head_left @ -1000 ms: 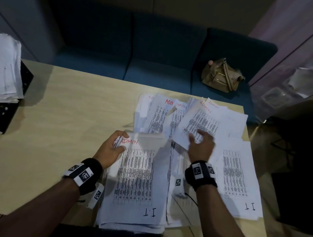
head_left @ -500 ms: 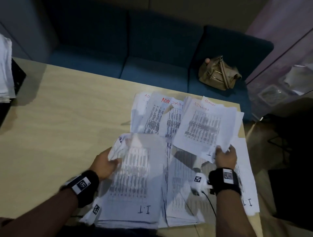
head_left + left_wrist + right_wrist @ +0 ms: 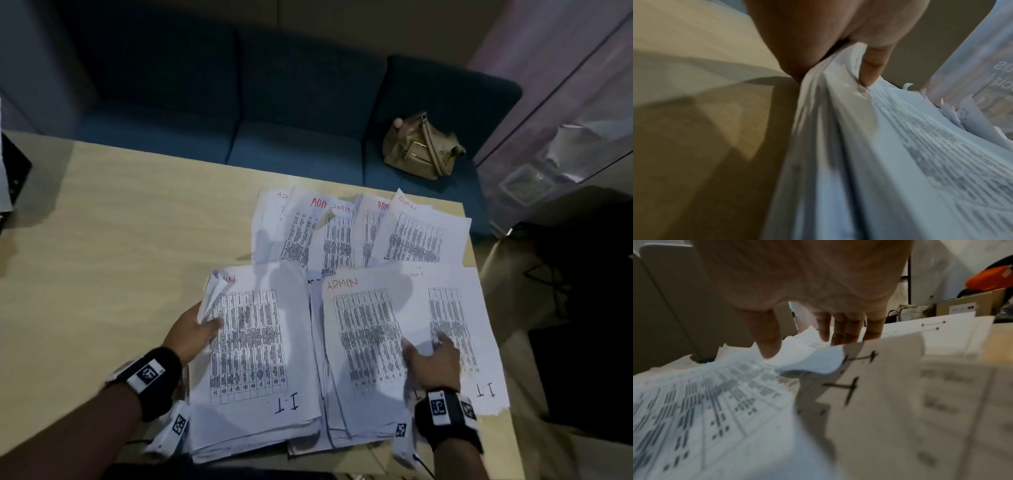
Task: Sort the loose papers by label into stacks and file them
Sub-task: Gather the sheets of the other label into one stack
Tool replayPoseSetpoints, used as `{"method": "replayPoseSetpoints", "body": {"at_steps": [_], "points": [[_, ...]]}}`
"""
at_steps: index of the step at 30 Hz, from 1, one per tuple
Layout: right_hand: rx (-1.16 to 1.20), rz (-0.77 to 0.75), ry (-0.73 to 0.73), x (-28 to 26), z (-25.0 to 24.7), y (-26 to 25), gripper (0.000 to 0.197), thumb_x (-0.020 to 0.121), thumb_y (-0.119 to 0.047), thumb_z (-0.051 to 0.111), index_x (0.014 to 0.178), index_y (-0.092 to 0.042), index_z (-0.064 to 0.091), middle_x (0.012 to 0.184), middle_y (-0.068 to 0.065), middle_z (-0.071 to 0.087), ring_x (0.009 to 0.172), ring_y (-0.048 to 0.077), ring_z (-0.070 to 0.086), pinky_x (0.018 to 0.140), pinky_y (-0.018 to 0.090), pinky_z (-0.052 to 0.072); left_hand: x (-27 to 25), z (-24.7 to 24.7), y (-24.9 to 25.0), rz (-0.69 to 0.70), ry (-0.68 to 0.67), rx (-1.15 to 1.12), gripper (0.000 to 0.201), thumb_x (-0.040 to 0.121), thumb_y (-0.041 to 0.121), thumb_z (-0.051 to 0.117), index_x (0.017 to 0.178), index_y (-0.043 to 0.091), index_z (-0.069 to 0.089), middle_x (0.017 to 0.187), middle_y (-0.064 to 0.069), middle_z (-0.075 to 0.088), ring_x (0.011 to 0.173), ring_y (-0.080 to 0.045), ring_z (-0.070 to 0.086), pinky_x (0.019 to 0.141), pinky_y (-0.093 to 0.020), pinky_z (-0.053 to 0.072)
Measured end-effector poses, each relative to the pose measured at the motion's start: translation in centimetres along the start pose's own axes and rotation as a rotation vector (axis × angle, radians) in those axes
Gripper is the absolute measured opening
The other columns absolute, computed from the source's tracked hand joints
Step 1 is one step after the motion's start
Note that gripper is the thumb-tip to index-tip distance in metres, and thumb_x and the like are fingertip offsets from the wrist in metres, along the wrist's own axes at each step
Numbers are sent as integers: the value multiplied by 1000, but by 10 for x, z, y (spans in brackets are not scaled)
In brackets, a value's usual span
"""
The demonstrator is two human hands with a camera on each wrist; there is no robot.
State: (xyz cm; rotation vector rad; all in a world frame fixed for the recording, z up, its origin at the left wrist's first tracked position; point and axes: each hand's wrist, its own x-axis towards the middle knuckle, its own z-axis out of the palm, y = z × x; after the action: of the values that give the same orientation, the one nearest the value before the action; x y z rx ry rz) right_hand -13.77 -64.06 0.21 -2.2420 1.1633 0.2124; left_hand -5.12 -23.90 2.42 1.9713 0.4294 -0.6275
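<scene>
- Right hand (image 3: 432, 356), which half a second ago held a white printed sheet marked ADMIN (image 3: 368, 329) aloft, now rests flat-fingered on it atop the near pile.
- Left hand (image 3: 191, 330) pinches the thick white paper stack (image 3: 255, 359) on the pale wooden table (image 3: 102, 240).
- Judgement: sorting unfinished; nothing filed.

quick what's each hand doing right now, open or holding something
Left hand: closed on the left edge of the left paper stack, thumb on top.
Right hand: open, fingers spread flat on the ADMIN sheet.
</scene>
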Motion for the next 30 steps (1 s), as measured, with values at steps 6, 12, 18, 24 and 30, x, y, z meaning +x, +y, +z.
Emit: {"method": "replayPoseSetpoints", "body": {"at_steps": [6,12,18,24,30], "points": [[-7,-77,122,-18,20,-30,51,78,-20,74,123,-15,51,124,9,58,106,33,60,91,42,49,-3,8,1,0,72,-15,63,87,33,65,142,17,40,125,-14,60,92,-24,55,85,-34,38],[-206,-331,213,-25,14,-39,25,79,-8,67,102,-9,58,111,15,57,93,30,55,75,39,48,-7,6,1,7,87,-31,53,90,26,62,139,14,45,112,-13,62,83,-19,53,82,-31,37],[178,-350,209,-32,-44,-84,29,87,-10,61,115,-15,56,82,4,59,78,25,59,69,31,46,-2,-16,4,-22,142,-96,47,92,19,60,136,13,47,100,-3,61,82,-21,57,78,-32,45],[679,-570,266,-41,-90,-127,25,89,-3,58,113,-8,60,95,11,63,70,-10,60,62,2,43,3,-48,0,-28,243,-115,45,92,17,60,134,11,49,116,-12,61,89,-26,55,83,-36,46],[640,-523,68,-50,-21,-149,26,74,-36,61,99,-28,58,91,5,65,81,22,61,68,24,49,-1,-44,14,52,224,-289,37,88,19,66,123,12,58,84,-19,66,62,-20,48,63,-28,41]]}}
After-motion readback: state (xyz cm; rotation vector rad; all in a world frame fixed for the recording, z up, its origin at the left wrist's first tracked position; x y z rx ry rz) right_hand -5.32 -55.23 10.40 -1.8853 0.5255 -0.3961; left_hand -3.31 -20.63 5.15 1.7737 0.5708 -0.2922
